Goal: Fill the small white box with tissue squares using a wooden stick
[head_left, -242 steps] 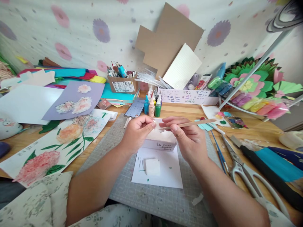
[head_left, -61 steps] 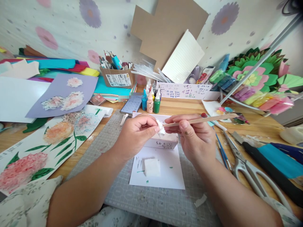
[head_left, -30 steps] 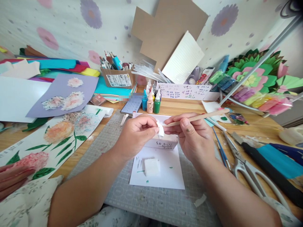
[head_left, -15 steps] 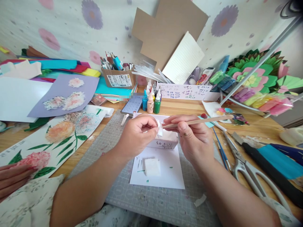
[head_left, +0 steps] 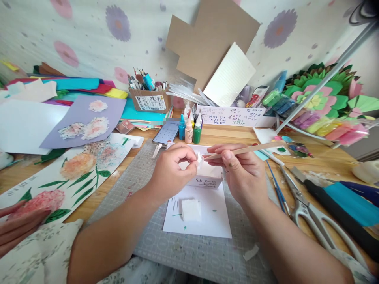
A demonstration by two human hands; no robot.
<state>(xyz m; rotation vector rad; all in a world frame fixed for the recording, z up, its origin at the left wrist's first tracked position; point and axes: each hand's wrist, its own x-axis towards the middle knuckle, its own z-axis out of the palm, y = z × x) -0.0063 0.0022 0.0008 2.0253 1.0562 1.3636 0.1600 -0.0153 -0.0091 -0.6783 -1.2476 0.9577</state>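
The left hand (head_left: 177, 167), pinched nearly closed, holds a crumpled white tissue (head_left: 199, 161) over the box (head_left: 206, 181), probably to steady it for the wooden stick (head_left: 254, 148). The right hand (head_left: 244, 167), also closed, grips that stick; its long axis runs roughly nine to three o'clock, tip toward nine, at the tissue's edge.

The stick (head_left: 250, 149) is light tan; the scrap (head_left: 199, 161) at its 9 o'clock end, partly hidden, appears white. Mat (head_left: 127, 173): grey, grid-printed. Front bottles (head_left: 188, 134), 12 o'clock: blue, peach, green.
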